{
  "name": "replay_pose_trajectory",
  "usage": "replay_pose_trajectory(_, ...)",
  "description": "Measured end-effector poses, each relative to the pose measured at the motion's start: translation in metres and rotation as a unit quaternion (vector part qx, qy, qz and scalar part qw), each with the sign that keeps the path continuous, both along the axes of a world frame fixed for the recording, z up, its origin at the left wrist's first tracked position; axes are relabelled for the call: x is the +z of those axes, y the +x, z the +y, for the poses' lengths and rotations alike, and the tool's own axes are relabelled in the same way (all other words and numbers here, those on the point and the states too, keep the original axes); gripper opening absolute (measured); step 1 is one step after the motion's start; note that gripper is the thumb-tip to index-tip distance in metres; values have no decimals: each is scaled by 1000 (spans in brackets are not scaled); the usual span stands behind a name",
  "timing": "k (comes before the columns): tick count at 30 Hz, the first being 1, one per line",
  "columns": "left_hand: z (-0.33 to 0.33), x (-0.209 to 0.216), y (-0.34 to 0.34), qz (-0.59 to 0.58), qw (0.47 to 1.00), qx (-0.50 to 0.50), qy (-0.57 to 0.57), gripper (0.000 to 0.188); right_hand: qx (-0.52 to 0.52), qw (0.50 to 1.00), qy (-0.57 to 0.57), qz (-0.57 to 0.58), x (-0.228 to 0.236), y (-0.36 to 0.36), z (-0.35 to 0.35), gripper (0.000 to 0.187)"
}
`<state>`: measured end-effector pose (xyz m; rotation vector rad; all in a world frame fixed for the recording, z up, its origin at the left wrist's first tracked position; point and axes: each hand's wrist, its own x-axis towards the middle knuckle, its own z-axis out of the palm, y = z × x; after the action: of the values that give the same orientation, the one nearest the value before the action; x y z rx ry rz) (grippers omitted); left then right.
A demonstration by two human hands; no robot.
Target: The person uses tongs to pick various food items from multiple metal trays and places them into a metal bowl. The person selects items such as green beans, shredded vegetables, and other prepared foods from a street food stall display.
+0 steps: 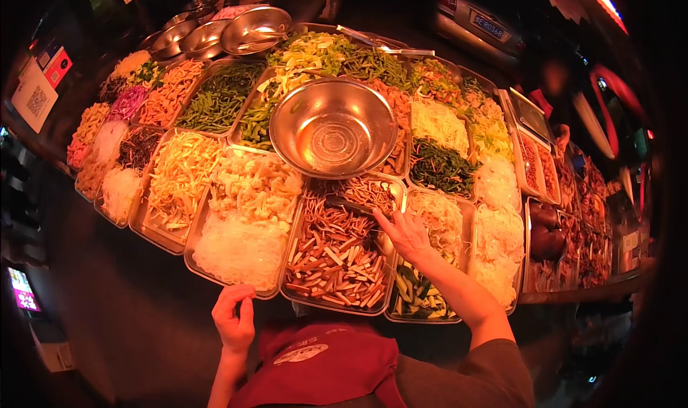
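1. The right hand (407,237) reached over the strip tray (335,307), its fingers at the near end of the dark tongs (349,206); whether they were clamped on it or only touching, I could not tell
2. The tongs lay across the dark shreds (326,227), behind the brown strips (337,275); a loose grip could have let them slip into the food
3. The bowl (333,130) sat over the trays just beyond the tongs; a knock from the tongs or knuckles could have tipped or slid it
4. The right forearm (462,291) passed near the green batons (423,293); dipping the wrist could have brushed them
5. The left hand (234,320) was loosely curled, thumb and fingers apart, nothing seen in it, near the noodles (240,247); a careless swing could have jogged their tray
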<state>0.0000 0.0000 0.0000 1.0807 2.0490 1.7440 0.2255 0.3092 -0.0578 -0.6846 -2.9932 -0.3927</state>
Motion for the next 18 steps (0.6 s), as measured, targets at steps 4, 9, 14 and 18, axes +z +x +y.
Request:
replay_pose_trajectory(4, 4, 1, -2, -11, 1000, -10, 1, 9, -21, 997, -72, -19, 16, 1, 11, 54)
replay_pose_trajectory(9, 9, -6, -7, 6, 999, -31, 10, 11, -49, 985, -143, -88, 75, -3, 32, 52)
replay_pose_trajectory(14, 8, -9, -11, 28, 998, -54, 13, 14, -51, 979, -134, -143, 128, -3, 55, 47)
replay_pose_trajectory(18, 2, -12, -15, 23, 999, -43, 22, 14, -75, 971, -131, -185, 180, -15, 61, 34)
